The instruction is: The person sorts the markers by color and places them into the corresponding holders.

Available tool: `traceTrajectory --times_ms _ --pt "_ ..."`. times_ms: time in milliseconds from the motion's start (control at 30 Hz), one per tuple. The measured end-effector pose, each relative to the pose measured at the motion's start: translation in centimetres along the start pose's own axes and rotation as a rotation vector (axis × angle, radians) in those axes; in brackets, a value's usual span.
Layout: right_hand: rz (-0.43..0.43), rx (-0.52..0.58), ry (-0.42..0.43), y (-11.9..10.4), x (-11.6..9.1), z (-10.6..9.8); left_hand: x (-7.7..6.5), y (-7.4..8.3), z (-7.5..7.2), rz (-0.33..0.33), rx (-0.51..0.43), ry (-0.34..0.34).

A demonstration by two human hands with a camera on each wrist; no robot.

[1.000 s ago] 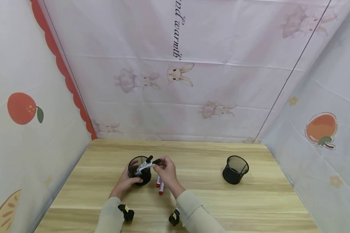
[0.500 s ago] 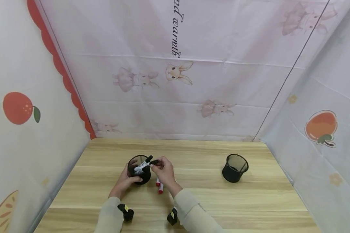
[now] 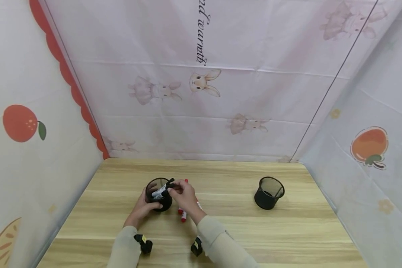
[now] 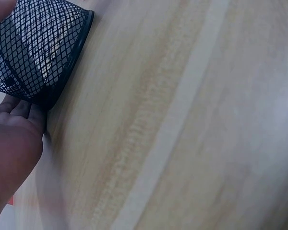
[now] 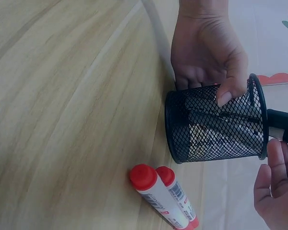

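Note:
My left hand grips a black mesh pen cup from the left, its thumb pressed on the mesh in the right wrist view. White markers with black caps lean inside; one marker shows above the rim in the head view. At the rim, my right hand pinches a black-capped marker whose body is in the cup; the fingers cover most of its cap. A black cap sticks out past the rim in the right wrist view. In the left wrist view, fingers curl beneath the cup.
Red-capped markers lie on the wooden table, partly under my right forearm in the head view. A second black mesh cup stands upright further right. Printed fabric walls border the back and sides.
My right hand has moved left toward the cup, and its marker sits lower inside. A red tip now shows behind that hand. The left hand keeps its hold on the cup.

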State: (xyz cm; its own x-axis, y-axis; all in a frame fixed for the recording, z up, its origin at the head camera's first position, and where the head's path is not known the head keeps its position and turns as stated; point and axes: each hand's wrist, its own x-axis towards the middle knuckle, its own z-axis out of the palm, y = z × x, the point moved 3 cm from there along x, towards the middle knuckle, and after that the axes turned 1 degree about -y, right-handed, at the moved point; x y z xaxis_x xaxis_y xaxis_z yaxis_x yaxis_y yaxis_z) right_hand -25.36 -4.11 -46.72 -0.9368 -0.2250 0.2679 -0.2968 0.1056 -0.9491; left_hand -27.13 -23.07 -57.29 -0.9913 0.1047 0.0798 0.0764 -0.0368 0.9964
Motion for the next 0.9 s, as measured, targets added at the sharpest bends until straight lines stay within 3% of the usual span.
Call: traceTrajectory --times_ms 233,533,633,900 --pt "-0.002 -0.004 0.022 2.7 1.2 -0.2 0.0 -0.2 0.0 0.008 -0.007 -0.009" --pt "-0.202 -0.307 -0.024 2.7 2.0 -0.4 -0.1 -0.2 -0.1 -0.002 0.005 0.000" --pt "-0.184 -0.324 -0.041 2.5 2.0 -0.2 0.0 -0.2 -0.2 0.002 -0.001 -0.006" --pt "-0.044 -0.230 -0.072 2.9 1.8 -0.1 0.0 -0.2 -0.1 0.005 0.008 -0.001"
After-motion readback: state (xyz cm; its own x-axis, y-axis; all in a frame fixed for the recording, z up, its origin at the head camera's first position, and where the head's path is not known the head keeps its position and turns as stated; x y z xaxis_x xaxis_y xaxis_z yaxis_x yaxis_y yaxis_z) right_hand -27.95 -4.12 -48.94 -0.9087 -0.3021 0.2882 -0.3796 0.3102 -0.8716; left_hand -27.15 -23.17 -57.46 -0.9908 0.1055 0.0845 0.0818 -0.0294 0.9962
